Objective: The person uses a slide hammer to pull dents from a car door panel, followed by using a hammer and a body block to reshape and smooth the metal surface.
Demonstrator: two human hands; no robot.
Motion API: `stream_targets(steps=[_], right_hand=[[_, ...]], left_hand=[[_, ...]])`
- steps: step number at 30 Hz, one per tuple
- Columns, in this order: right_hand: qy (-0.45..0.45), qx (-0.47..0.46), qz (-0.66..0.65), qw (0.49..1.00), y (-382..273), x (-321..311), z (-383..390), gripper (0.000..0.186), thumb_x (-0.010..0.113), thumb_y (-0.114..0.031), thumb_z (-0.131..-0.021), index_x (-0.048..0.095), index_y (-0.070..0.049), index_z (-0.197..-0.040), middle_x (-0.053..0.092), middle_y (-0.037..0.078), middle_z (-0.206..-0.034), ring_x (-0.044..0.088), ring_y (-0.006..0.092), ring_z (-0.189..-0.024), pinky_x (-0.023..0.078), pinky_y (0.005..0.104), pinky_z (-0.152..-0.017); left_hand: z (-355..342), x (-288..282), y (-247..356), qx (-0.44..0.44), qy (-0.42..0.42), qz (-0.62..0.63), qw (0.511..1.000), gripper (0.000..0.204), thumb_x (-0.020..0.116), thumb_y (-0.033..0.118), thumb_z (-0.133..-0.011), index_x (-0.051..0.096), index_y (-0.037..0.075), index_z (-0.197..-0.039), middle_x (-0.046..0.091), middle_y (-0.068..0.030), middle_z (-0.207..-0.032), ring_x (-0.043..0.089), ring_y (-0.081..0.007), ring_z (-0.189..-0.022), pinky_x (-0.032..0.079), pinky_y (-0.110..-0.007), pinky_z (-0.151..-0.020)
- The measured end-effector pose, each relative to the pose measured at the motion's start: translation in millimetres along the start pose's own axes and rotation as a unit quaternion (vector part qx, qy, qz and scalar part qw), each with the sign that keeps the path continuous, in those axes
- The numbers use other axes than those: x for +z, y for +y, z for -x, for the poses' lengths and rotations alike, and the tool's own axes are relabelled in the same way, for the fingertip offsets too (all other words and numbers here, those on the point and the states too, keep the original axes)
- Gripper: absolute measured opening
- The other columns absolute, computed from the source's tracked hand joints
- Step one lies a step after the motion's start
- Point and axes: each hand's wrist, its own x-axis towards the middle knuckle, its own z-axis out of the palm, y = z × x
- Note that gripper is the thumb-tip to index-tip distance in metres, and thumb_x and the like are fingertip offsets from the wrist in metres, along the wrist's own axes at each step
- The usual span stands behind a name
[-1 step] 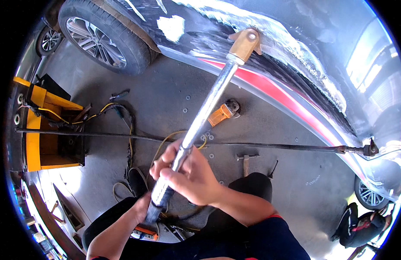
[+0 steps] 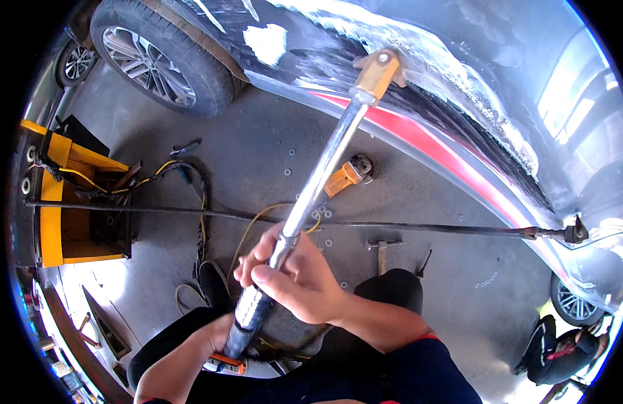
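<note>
I hold a dent puller (image 2: pixel 318 176) with a long chrome shaft, slanting up to the right. Its brass-coloured head (image 2: pixel 377 73) meets the scraped, white-patched side panel (image 2: pixel 453 81) of a car; the exact contact is unclear. My right hand (image 2: pixel 304 283) is closed round the chrome section just above the dark, shiny grip (image 2: pixel 247 315), its thumb lying across the front. Lower down, my left hand (image 2: pixel 221 332) presses against the rear of that grip, closed round it from behind, with most of its fingers hidden.
An orange angle grinder (image 2: pixel 348 176), a hammer (image 2: pixel 383 252) and scattered washers (image 2: pixel 328 242) lie on the grey floor. A long black bar (image 2: pixel 392 227) crosses behind the puller. Cables run from a yellow cabinet (image 2: pixel 52 232) at left. Another person (image 2: pixel 564 350) is at lower right.
The dent puller has shifted slightly down toward me, and its head has dropped a little. My hands keep nearly the same places.
</note>
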Motion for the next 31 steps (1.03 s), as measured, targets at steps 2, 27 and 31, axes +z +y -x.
stream_targets(steps=[2,27,31], right_hand=[[0.003,0.017,-0.009,1.000,2,-2,9,0.013,0.055,-0.007,-0.102,0.047,-0.010,-0.111,0.063,0.009,-0.095,0.065,0.0172,-0.094,0.050,0.0445,-0.095],[-0.040,0.032,-0.102,0.993,14,-8,4,0.014,0.060,-0.008,-0.100,0.053,-0.006,-0.112,0.065,0.007,-0.085,0.068,0.0168,-0.082,0.055,0.0396,-0.081],[0.008,-0.005,-0.011,1.000,-3,-9,-24,0.019,0.062,-0.014,-0.101,0.056,-0.005,-0.117,0.061,0.004,-0.077,0.066,0.0161,-0.060,0.055,0.0295,-0.053]], left_hand=[[6,11,-20,-0.004,-0.054,-0.078,0.995,0.022,0.053,0.022,-0.104,0.065,0.008,-0.115,0.068,-0.0031,-0.091,0.064,-0.0127,-0.080,0.054,-0.030,-0.071],[3,43,-5,0.052,0.059,0.087,0.993,0.031,0.039,0.021,-0.104,0.065,0.005,-0.109,0.065,-0.0040,-0.090,0.063,-0.0129,-0.079,0.051,-0.029,-0.067],[12,39,1,-0.008,0.129,0.032,0.991,0.044,0.039,0.045,-0.102,0.064,0.011,-0.116,0.067,-0.0071,-0.090,0.064,-0.0194,-0.084,0.052,-0.038,-0.078]])
